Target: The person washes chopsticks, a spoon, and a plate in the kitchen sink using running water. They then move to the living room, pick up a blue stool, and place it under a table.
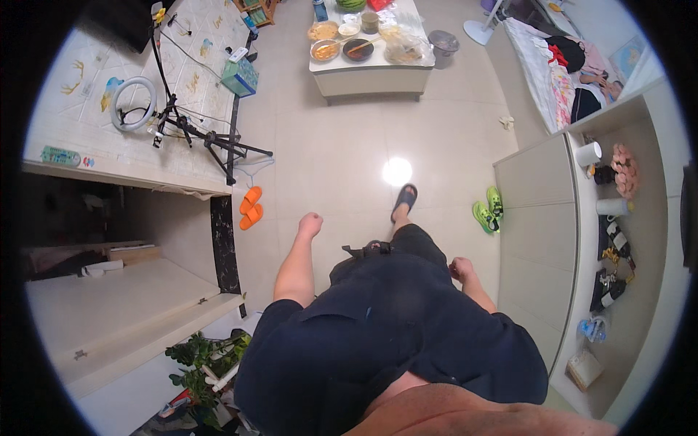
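My left hand (311,224) hangs over the tiled floor with its fingers curled, near a pair of orange slides (251,208). My right hand (461,269) is low at my side, partly behind my dark clothing, and its fingers are curled too. Nothing can be made out in either hand. One foot in a dark grey slide (404,201) is forward on the floor. Farther ahead stands a white table (371,82) with bowls of food, chopsticks, a plastic bag (406,49) and a watermelon (350,4).
A black tripod (210,140) with a ring light (134,103) stands at the left, with its cable on the floor. Green-yellow shoes (487,210) lie beside the cabinet (537,229) at the right. A person (597,82) lies on a bed at the upper right. A potted plant (202,354) is at the lower left.
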`<state>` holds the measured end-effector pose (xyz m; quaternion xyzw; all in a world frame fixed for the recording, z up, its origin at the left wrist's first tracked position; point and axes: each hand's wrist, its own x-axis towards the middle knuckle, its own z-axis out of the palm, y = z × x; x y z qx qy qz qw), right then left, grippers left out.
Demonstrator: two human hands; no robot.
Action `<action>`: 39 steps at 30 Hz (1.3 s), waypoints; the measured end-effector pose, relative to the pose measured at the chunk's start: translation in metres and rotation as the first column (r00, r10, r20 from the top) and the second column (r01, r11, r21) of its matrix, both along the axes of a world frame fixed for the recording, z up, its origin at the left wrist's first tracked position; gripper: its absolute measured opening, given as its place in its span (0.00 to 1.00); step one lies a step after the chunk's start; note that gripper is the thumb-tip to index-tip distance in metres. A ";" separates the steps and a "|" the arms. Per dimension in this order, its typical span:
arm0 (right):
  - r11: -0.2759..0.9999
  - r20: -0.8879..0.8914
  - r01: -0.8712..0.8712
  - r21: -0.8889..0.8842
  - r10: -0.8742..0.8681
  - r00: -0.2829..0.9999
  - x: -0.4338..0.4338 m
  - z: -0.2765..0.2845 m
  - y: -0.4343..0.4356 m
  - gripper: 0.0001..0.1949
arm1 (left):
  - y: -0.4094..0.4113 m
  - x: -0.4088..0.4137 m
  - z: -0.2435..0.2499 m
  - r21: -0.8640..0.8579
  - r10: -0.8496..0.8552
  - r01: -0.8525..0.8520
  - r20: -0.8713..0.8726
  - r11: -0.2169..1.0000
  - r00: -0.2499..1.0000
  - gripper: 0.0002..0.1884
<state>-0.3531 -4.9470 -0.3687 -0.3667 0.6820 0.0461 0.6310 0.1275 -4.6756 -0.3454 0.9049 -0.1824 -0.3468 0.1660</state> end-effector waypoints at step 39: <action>0.979 0.096 -0.081 -0.185 0.100 0.990 0.500 0.038 -0.516 0.25 | -0.481 0.443 -0.010 0.104 -0.228 0.240 -0.112 0.965 0.967 0.20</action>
